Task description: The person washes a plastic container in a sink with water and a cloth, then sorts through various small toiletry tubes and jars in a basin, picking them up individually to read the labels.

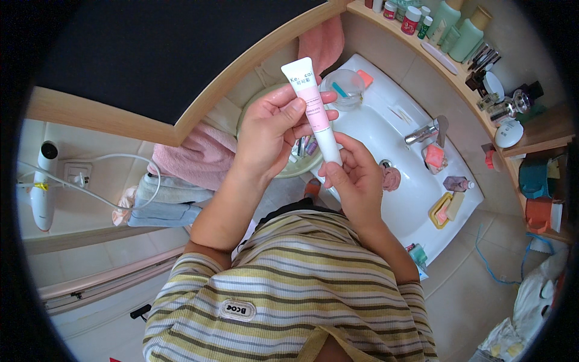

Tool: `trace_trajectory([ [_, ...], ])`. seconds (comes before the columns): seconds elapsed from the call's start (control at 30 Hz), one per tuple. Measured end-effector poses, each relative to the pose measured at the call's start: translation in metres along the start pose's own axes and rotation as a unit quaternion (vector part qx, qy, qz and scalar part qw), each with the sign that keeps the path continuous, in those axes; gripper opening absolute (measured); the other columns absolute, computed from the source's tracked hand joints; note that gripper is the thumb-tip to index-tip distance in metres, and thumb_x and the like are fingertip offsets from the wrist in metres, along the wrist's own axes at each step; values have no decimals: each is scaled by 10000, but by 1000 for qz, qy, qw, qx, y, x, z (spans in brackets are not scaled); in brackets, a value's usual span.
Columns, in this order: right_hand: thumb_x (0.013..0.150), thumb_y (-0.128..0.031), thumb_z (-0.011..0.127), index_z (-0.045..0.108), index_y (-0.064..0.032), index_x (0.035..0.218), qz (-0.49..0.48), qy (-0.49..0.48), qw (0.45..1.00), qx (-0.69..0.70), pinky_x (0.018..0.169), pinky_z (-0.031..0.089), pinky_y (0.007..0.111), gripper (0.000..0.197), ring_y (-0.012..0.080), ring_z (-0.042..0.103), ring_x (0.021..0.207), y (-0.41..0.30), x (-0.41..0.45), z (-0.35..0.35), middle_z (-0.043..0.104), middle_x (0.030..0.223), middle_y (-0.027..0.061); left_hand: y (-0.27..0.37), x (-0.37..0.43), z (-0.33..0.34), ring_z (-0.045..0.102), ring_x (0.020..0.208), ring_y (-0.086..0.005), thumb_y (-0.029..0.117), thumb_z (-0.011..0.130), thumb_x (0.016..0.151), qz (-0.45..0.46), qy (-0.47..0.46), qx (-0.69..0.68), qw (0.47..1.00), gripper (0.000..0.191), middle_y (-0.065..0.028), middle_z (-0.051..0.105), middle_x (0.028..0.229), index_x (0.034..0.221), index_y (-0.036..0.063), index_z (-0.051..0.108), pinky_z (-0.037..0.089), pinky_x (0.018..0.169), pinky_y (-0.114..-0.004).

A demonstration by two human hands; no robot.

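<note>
A pink and white squeeze tube with printed writing is held up in front of my body, its flat crimped end towards the top. My left hand pinches its middle, thumb across the front and fingers behind. Lower down, my right hand grips the white cap between thumb and fingers. The cap is still on the tube. Behind both hands lies a white washbasin, with a crumpled pink cloth item near its drain.
A chrome faucet, a yellow soap dish and a clear round container sit on the basin. Bottles line a wooden shelf. A green basin holds small items. Pink towels and a white hair dryer hang left.
</note>
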State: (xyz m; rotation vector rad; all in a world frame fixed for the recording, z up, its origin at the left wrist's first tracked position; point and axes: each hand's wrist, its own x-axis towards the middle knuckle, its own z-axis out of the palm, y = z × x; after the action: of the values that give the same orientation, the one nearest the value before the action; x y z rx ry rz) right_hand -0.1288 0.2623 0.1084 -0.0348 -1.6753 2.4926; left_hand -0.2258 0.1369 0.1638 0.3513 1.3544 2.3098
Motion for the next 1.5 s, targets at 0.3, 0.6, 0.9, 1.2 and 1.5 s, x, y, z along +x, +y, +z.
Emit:
trace_trajectory([
  [0.3,873,-15,551,433,41,1243,23,-20,998,52,574,438,197,393,90,566,728,-4,-5,1,610,899,96,2,-4,3,627,953,-311,183,419,954,-5,3,5,1000,389,-239,569,1135,1244,-75,426,532,828,-390],
  [0.6,873,-22,557,438,43,1234,27,-24,998,50,573,446,200,386,98,577,741,-1,-7,5,617,930,111,4,-8,1,634,936,-308,185,442,947,1,9,17,1000,383,-232,584,1115,1231,-72,443,539,811,-389],
  [0.9,829,-19,618,527,40,1124,27,54,998,-15,579,442,192,314,58,553,672,13,-1,0,629,842,53,-2,18,1,613,970,-285,273,380,970,7,17,-28,999,440,-236,560,1150,1242,-71,416,499,864,-402],
  [1.2,816,-67,634,541,-4,1126,36,152,980,-122,539,439,199,330,64,544,653,62,16,-93,618,813,35,-142,56,1,605,946,-270,164,408,960,-201,-43,-96,974,291,-165,599,965,1191,-13,413,507,808,-380],
  [1.5,864,-77,509,464,52,1189,133,371,917,53,680,527,284,352,238,628,872,37,30,-282,620,1056,157,-383,132,-24,503,626,-173,192,462,927,-462,-62,-80,881,114,-43,502,711,951,82,483,464,602,-346],
])
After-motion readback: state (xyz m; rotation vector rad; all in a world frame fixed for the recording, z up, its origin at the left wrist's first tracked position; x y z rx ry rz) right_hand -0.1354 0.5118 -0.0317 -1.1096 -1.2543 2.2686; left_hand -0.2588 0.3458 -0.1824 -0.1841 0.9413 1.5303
